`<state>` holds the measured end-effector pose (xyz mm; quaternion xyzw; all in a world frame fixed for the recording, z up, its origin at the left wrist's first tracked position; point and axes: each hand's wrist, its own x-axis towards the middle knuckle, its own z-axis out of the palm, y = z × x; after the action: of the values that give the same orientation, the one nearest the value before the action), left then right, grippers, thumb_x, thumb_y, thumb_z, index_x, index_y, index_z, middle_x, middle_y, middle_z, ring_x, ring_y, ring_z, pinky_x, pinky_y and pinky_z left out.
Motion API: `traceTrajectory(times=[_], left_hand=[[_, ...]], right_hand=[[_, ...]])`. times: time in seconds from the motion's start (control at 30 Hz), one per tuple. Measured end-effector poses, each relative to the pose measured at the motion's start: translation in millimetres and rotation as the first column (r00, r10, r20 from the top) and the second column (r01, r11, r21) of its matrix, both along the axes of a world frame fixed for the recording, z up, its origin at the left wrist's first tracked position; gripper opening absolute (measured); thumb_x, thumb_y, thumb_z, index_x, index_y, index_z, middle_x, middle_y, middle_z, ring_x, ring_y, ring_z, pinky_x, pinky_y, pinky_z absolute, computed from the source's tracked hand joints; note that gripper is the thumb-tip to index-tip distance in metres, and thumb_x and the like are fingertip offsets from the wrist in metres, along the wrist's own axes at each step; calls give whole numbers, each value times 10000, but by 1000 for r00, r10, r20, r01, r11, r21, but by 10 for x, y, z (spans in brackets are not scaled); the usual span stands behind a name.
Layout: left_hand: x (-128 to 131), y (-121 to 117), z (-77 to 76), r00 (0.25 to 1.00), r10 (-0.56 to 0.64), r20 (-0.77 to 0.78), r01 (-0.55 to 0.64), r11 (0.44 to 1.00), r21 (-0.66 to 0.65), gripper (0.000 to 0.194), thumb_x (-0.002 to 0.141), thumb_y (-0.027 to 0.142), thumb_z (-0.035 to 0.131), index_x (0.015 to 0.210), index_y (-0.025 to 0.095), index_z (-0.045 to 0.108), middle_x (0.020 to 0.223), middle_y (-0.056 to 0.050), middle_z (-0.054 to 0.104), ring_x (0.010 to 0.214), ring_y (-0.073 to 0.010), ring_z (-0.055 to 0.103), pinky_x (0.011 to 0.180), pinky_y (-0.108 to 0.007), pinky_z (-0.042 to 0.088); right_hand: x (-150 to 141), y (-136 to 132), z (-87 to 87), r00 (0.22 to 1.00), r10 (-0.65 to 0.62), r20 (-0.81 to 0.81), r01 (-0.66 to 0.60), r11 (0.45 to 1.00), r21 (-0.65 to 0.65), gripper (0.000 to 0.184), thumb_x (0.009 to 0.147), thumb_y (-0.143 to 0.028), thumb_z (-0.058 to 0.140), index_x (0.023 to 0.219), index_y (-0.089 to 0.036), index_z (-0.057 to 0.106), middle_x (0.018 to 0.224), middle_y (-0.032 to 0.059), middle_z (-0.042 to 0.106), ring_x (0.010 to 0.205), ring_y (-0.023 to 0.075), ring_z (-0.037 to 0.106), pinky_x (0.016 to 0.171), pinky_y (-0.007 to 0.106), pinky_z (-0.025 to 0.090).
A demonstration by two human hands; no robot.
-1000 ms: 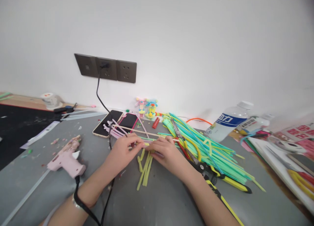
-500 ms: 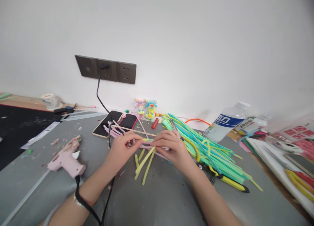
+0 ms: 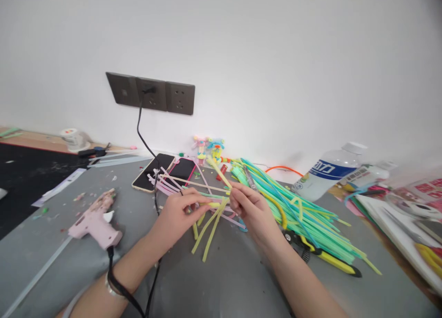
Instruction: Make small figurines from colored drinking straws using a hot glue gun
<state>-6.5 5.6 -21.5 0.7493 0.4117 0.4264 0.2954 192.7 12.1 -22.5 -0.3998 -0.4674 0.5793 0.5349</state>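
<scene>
My left hand (image 3: 183,214) is closed in a pinch on a bundle of yellow pipe cleaners (image 3: 213,233), whose loose ends fan down over the grey table (image 3: 228,281). To its right, my right hand (image 3: 253,210) pinches one yellow pipe cleaner strand (image 3: 220,171) that sticks up and to the left past the fingertips. Whether the strand joins the bundle is hard to make out. Behind my hands lie pink pipe cleaners (image 3: 168,183). A heap of green and yellow pipe cleaners (image 3: 304,216) lies right of my right hand.
Left of my left arm lies a pink glue gun (image 3: 98,226), its black cord crossing my wrist. Two phones (image 3: 154,173) lie behind. Yellow-black pliers (image 3: 331,260) rest by the heap, with a bottle (image 3: 328,170) at the back right. Two small figures (image 3: 216,148) stand near the wall.
My right hand has turned over and now lifts a yellow strand upward; earlier its strands hung down toward the table. My left hand keeps its pinch and has shifted slightly right.
</scene>
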Motion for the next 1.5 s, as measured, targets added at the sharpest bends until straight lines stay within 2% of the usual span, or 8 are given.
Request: traceTrajectory(times=[0.1, 0.27, 0.33, 0.53, 0.8, 0.97, 1.27, 1.5], left_hand=[[4, -3, 8, 1000, 18, -6, -18, 1000, -14, 156, 896, 248, 649, 941, 193, 788, 774, -28, 704, 629, -115, 578, 559, -206, 420], [3, -2, 6, 999, 32, -4, -32, 999, -29, 156, 889, 231, 647, 948, 184, 785, 768, -30, 711, 629, -118, 577, 555, -207, 418], [-1, 1, -4, 999, 34, 1, -34, 999, -32, 158, 890, 227, 646, 951, 185, 785, 768, -30, 709, 627, -118, 575, 554, -208, 417], [-13, 2, -9, 1000, -13, 1, 13, 998, -54, 181, 902, 226, 637, 1003, 190, 783, 852, -59, 744, 663, -131, 600, 573, -225, 431], [3, -16, 20, 999, 8, 36, -8, 1000, -3, 165, 892, 240, 661, 974, 174, 789, 838, -68, 755, 648, -128, 615, 546, -213, 446], [7, -19, 2, 995, 45, 90, -50, 997, 60, 147, 875, 213, 682, 958, 152, 786, 810, -67, 761, 631, -120, 625, 539, -196, 478], [-2, -2, -6, 989, 50, 142, -73, 984, 161, 178, 863, 115, 664, 983, 153, 790, 793, -49, 738, 661, -107, 668, 566, -167, 524], [-3, -17, 47, 987, 50, 153, -76, 984, 164, 193, 861, 110, 663, 968, 194, 800, 806, -39, 757, 680, -113, 691, 588, -170, 553]], right_hand=[[-2, -5, 55, 985, -47, -163, 39, 998, -48, 296, 813, -379, 764, 1072, -236, 747, 527, -74, 438, 461, 60, 335, 435, 172, 300], [-7, 19, 120, 934, -122, -336, 107, 992, -62, 238, 691, -358, 854, 868, -224, 767, 684, -11, 656, 647, 105, 601, 635, 211, 531], [-23, 11, 122, 925, -145, -351, 135, 989, -51, 258, 685, -408, 861, 828, -218, 761, 681, -6, 677, 665, 114, 626, 666, 220, 552], [-78, -60, 80, 959, -166, -230, 158, 986, -53, 328, 835, -515, 715, 758, -203, 650, 478, -43, 561, 439, 94, 496, 441, 185, 445], [-77, -76, 56, 971, -192, -145, 188, 981, -44, 359, 850, -539, 682, 772, -203, 584, 495, -50, 556, 443, 93, 500, 449, 182, 431], [-91, -100, 48, 984, -147, -98, 152, 987, 47, 346, 907, -516, 630, 777, -197, 599, 542, -31, 595, 483, 104, 553, 496, 202, 467], [-93, -91, 43, 981, -192, -30, 194, 968, 161, 335, 927, -483, 619, 763, -192, 608, 576, -29, 576, 504, 106, 540, 486, 209, 454], [-158, -113, 94, 997, -41, 60, 32, 989, 141, 266, 843, -448, 723, 832, -202, 622, 596, -31, 592, 509, 110, 529, 497, 218, 460]])
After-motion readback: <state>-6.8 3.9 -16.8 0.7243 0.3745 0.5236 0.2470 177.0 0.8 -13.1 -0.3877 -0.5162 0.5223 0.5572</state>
